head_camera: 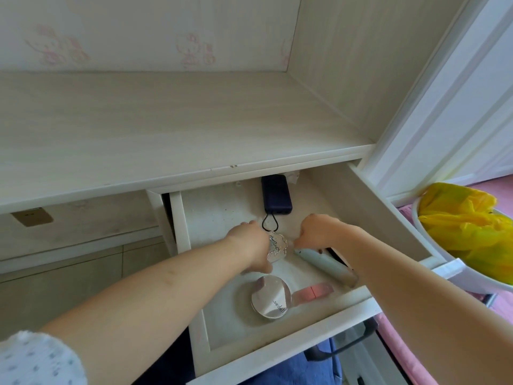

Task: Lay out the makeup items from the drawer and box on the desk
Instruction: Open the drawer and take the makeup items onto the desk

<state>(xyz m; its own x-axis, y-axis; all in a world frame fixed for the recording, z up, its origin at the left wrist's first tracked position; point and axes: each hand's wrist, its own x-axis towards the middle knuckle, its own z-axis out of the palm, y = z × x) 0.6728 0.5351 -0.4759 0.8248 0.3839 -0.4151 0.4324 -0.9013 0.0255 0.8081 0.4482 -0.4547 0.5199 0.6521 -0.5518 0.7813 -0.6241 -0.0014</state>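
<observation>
The pale wooden drawer (280, 354) stands pulled out under the desk top (166, 126). Both hands reach into it. My left hand (251, 241) grips a small silvery patterned item (279, 247) near the drawer's middle. My right hand (319, 230) is curled, its fingertips pinching at something beside that item; what it holds is hidden. Under my right forearm lies a pale blue tube-shaped case (323, 263). A round silver compact (270, 300) and a pink lipstick-like stick (315, 291) lie near the drawer front. A dark blue power bank (276, 197) with a black loop sits at the back.
A white bin with a yellow bag (466, 232) stands right of the drawer. A white door frame (444, 93) rises at the right. A brass wall socket (32, 216) sits under the desk at the left. Blue fabric (305, 368) shows below the drawer.
</observation>
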